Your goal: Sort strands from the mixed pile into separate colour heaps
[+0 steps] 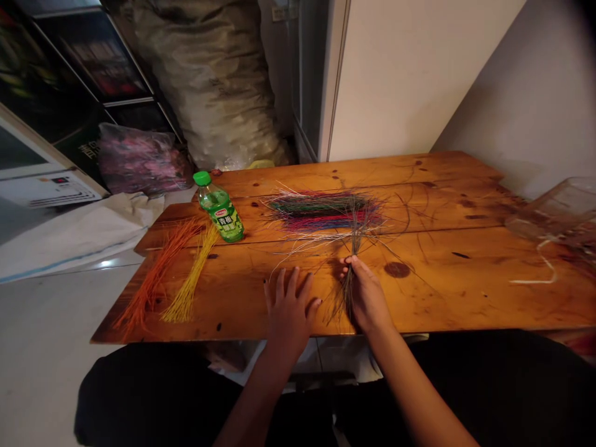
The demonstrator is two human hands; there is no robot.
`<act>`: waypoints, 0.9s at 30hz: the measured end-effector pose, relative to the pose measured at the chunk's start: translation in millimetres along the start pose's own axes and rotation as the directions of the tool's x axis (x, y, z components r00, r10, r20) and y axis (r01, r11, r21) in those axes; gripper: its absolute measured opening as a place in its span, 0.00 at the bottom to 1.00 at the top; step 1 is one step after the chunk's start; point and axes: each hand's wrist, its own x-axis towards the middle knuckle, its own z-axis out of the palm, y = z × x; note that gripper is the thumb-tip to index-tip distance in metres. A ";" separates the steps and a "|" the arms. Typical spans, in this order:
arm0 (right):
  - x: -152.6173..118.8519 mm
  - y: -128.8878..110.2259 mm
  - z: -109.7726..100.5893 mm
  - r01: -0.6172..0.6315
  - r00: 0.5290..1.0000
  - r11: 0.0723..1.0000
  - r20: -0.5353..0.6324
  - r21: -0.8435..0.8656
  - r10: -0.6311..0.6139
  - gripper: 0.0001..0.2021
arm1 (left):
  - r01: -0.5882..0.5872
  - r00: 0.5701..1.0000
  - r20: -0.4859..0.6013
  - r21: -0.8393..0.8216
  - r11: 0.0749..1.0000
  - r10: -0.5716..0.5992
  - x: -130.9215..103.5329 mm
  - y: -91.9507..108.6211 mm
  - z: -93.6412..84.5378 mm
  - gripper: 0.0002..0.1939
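Observation:
My right hand (365, 288) is closed round the middle of a bundle of dark thin strands (356, 239), whose ends fan out above and below the fist. My left hand (289, 307) lies palm down near the table's front edge, fingers spread, holding nothing. Beyond both hands a pile of green, red, blue and white strands (321, 211) stretches sideways across the wooden table (447, 261). Yellow strands (193, 279) and orange strands (156, 273) lie in separate bunches to the left of my left hand.
A green-capped bottle (221, 208) stands behind the yellow strands. At the right end of the table is a clear plastic container (559, 208) with a white cord (544, 267) beside it. Behind the table stand a large sack (218, 81) and a white panel (400, 74).

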 end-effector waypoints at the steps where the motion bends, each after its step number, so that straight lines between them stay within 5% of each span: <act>1: 0.2 0.3 -0.3 -0.001 1.000 1.000 -0.002 -0.001 0.001 0.08 | -0.007 1.000 0.006 -0.002 1.000 0.007 -0.4 0.3 0.7 0.22; 22: -0.3 1.8 -1.6 -0.012 1.000 1.000 -0.017 0.004 0.012 0.08 | 0.020 1.000 0.015 0.040 0.999 -0.020 4.8 -9.0 1.3 0.20; 27: 0.2 1.1 -2.0 0.010 0.999 1.000 -0.041 -0.002 -0.010 0.10 | -0.050 0.998 0.049 0.092 0.995 0.046 4.5 -27.4 -10.9 0.18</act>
